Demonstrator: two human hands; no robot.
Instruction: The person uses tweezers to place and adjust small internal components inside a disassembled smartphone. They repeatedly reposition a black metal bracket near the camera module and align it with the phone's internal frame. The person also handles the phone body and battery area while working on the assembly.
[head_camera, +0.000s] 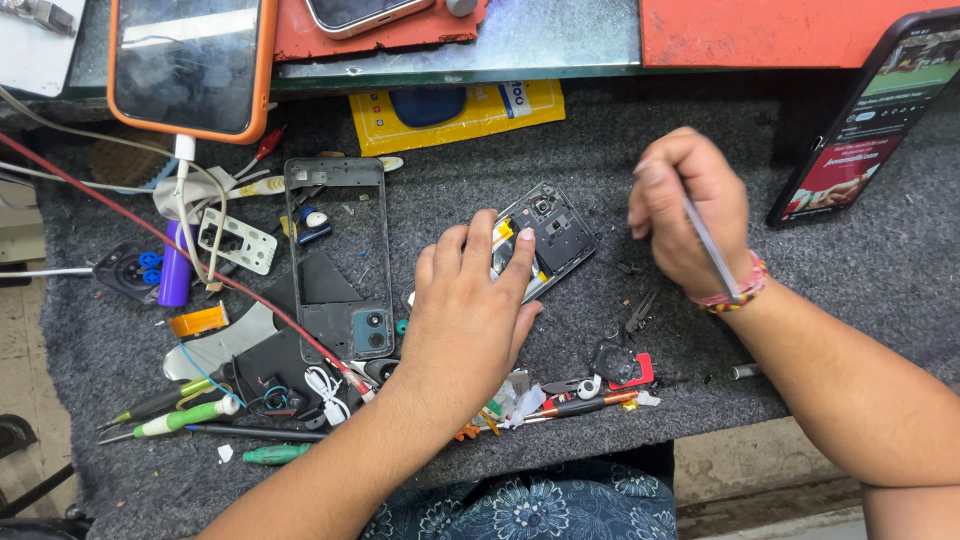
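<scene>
Your left hand lies flat, fingers spread, pinning opened phone to grey mat at bench centre; your right hand fisted round thin metal tool, just right of phone; phone light, stiff, fragile inside; press on frame edges, spare exposed board.

A: Where does the camera sit?
B: Head-worn, looking steeply down, close over the grey-matted bench.
A: Which way is it facing?
B: Forward, toward twelve o'clock; the wearer's lap lies at six. Single view only.
</scene>
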